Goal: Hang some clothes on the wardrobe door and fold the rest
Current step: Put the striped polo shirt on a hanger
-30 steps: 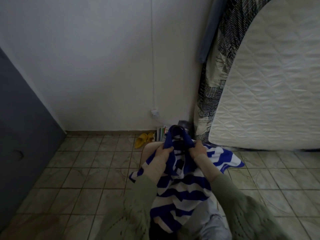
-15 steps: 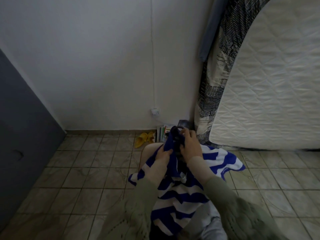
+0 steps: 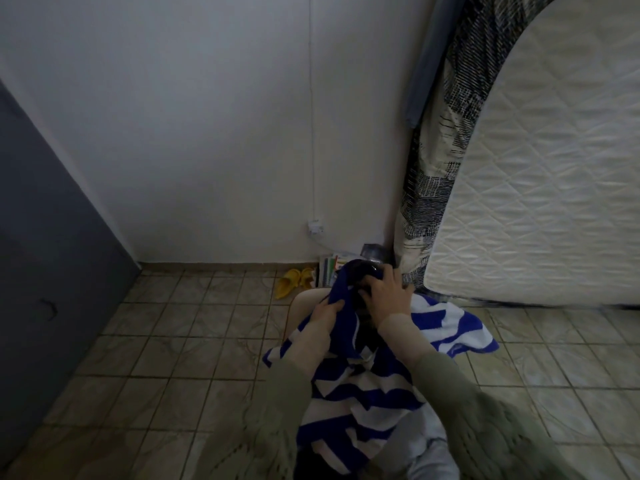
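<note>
home bedroom, quilted mattress (image 3: 540,188) propped against white wall (image 3: 207,133), tiled floor (image 3: 173,341), yellow slippers (image 3: 292,285), wall socket (image 3: 315,228), grey wardrobe (image 3: 45,254)

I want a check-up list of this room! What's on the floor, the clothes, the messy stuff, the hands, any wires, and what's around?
Surface: tiled floor, beige, dim light.
Job's things: blue and white striped garment held up over the floor; a dark object at its top, unclear what it is.
Clutter: yellow slippers by the wall; books beside them.
Hands: left hand grips the garment's blue edge; right hand rests curled on the dark top part.
Cables: thin white wire down the wall to a socket.
Surroundings: white mattress leaning upright, patterned fabric behind it, grey panel at left.
</note>
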Available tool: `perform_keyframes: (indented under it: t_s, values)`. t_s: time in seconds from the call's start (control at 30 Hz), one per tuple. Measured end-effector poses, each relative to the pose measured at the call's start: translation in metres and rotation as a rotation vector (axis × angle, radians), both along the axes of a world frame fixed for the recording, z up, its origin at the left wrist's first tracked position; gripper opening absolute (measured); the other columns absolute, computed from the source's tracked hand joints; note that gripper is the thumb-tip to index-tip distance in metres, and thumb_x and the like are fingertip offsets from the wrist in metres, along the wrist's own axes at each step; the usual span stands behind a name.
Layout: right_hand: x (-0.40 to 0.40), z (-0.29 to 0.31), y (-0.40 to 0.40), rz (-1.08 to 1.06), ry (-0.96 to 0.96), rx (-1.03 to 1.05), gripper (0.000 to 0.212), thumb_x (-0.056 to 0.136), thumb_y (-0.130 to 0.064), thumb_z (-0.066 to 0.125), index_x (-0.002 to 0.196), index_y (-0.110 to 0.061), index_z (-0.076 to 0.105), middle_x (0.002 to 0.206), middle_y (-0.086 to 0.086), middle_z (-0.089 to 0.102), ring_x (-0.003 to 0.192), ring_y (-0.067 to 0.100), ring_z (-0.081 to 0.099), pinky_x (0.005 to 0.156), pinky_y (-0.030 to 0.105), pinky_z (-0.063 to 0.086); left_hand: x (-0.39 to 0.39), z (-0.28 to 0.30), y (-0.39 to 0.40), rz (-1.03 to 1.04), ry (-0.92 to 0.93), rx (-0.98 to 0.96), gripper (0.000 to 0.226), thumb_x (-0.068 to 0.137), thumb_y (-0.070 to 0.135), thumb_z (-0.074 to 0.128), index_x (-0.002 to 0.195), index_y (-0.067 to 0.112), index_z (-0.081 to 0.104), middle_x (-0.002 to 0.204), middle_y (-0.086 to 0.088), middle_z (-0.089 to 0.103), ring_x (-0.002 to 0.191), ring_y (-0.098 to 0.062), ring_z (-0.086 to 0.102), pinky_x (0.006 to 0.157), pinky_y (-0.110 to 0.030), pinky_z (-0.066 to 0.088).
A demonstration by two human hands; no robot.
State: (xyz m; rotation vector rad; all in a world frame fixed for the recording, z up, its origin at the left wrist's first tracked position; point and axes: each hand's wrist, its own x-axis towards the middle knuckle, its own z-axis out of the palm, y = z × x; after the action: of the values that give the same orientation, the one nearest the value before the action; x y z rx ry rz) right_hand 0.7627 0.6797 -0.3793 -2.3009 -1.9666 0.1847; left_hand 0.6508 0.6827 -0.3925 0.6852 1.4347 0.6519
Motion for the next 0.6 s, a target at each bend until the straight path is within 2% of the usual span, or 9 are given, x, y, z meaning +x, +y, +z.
perform_keyframes:
  t_s: [0.13,0.2,0.27,0.4,0.5,0.53,0.6]
  values:
    - [0.000,0.023,0.003,0.015,0.147,0.141,0.032,0.100,-0.031,0.039,0.128,-0.021,0.049,0.140,0.012,0.033,0.129,0.030,0.031,0.101,0.045,0.030,-0.005,0.010,0.010,0.144,-0.116,-0.006,0.057,0.095,0.033,0.051,0.138,-0.002,0.040,0.139,-0.020,0.045,0.125,-0.037,0.045,0.108,-0.046,0.035]
    - [0.000,0.041,0.010,0.053,0.253,0.216,0.030,0.100,-0.026,0.040,0.126,-0.016,0.051,0.132,0.015,0.042,0.118,0.032,0.044,0.089,0.040,0.040,-0.009,0.032,0.017,0.183,-0.188,0.008,0.057,0.096,0.035,0.048,0.139,0.000,0.038,0.140,-0.019,0.044,0.126,-0.038,0.044,0.107,-0.046,0.036]
    - [0.001,0.062,0.015,0.086,0.298,0.289,0.029,0.099,-0.024,0.040,0.123,-0.012,0.052,0.122,0.015,0.051,0.107,0.032,0.052,0.080,0.038,0.042,-0.012,0.066,0.017,0.214,-0.247,0.021,0.058,0.097,0.036,0.047,0.140,-0.002,0.036,0.143,-0.021,0.040,0.129,-0.037,0.041,0.105,-0.044,0.035]
    - [0.006,0.104,0.019,0.121,0.246,0.421,0.025,0.100,-0.023,0.039,0.118,-0.011,0.051,0.109,0.012,0.057,0.099,0.031,0.055,0.079,0.037,0.040,-0.017,0.118,0.015,0.239,-0.322,0.120,0.052,0.098,0.026,0.048,0.137,-0.006,0.037,0.142,-0.023,0.040,0.130,-0.035,0.040,0.104,-0.044,0.034]
    - [0.012,0.134,0.017,0.135,0.194,0.548,0.025,0.101,-0.021,0.037,0.118,-0.010,0.052,0.111,0.010,0.060,0.094,0.030,0.059,0.072,0.032,0.034,-0.015,0.149,0.010,0.170,-0.389,0.171,0.047,0.100,0.026,0.042,0.135,-0.006,0.041,0.140,-0.022,0.044,0.130,-0.035,0.041,0.103,-0.042,0.034]
    - [0.015,0.142,0.016,0.142,0.166,0.584,0.026,0.101,-0.021,0.036,0.118,-0.010,0.052,0.111,0.008,0.061,0.093,0.030,0.060,0.071,0.031,0.032,-0.015,0.159,0.008,0.157,-0.394,0.181,0.048,0.100,0.028,0.042,0.135,-0.005,0.043,0.137,-0.021,0.047,0.127,-0.035,0.044,0.099,-0.041,0.037]
    - [0.018,0.156,0.015,0.168,0.115,0.638,0.027,0.101,-0.022,0.037,0.120,-0.011,0.054,0.111,0.007,0.063,0.090,0.030,0.062,0.069,0.028,0.032,-0.016,0.173,0.008,0.132,-0.393,0.216,0.053,0.095,0.037,0.049,0.132,-0.001,0.047,0.125,-0.019,0.056,0.106,-0.035,0.056,0.089,-0.041,0.044]
